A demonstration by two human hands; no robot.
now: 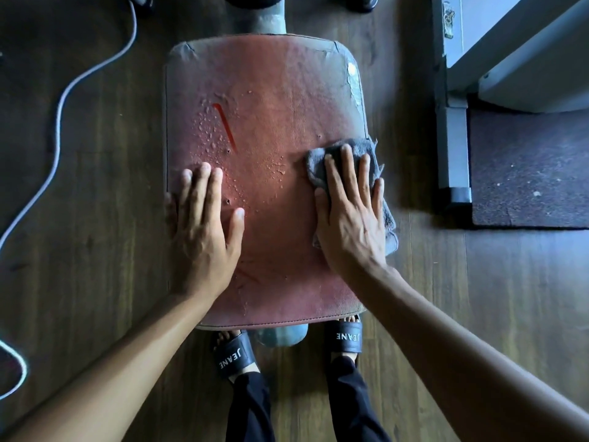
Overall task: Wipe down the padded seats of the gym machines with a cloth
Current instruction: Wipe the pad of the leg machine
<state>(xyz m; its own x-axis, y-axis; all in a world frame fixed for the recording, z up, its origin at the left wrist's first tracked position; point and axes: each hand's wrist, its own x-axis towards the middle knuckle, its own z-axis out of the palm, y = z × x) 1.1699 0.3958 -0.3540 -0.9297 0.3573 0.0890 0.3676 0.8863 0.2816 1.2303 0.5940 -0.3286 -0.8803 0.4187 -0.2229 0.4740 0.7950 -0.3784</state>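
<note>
A worn reddish padded seat fills the middle of the view, with cracked, blistered skin on its left half and a peeled patch at its right edge. A grey cloth lies on the seat's right side. My right hand presses flat on the cloth with straight fingers. On the seat's left edge my left hand rests flat, fingers spread, holding nothing.
The seat stands on a grey post over a dark wooden floor. A white cable snakes along the left. A grey machine frame and a dark rubber mat sit at the right. My sandalled feet stand below the seat.
</note>
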